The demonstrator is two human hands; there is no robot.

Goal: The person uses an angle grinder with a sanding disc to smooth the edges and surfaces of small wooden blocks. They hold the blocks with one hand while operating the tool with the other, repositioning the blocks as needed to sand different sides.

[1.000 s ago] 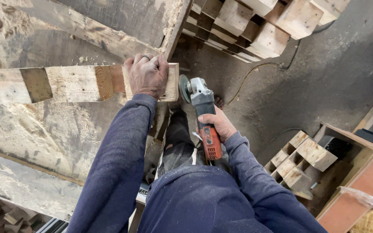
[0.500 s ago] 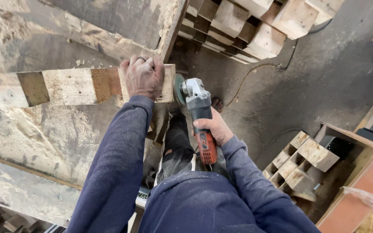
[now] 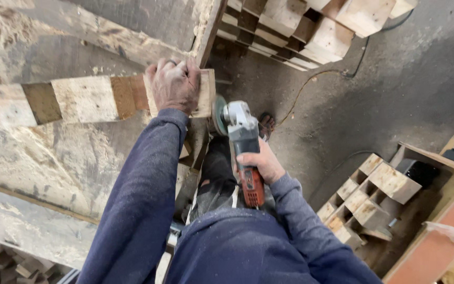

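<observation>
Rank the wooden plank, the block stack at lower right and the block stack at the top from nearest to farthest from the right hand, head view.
From the right hand:
1. Wooden plank, up-left, its end close to the grinder disc.
2. Lower-right block stack, on the floor to the right.
3. Top block stack, far up at the frame's top edge.

We count two hands: our left hand [image 3: 174, 85] and our right hand [image 3: 261, 164]. We see one angle grinder [image 3: 243, 142], one wooden plank [image 3: 88, 97] on one worktop [image 3: 53, 158], two stacks of wooden blocks, far [image 3: 300, 23] and right [image 3: 366, 202], and one cable [image 3: 316, 79].
</observation>
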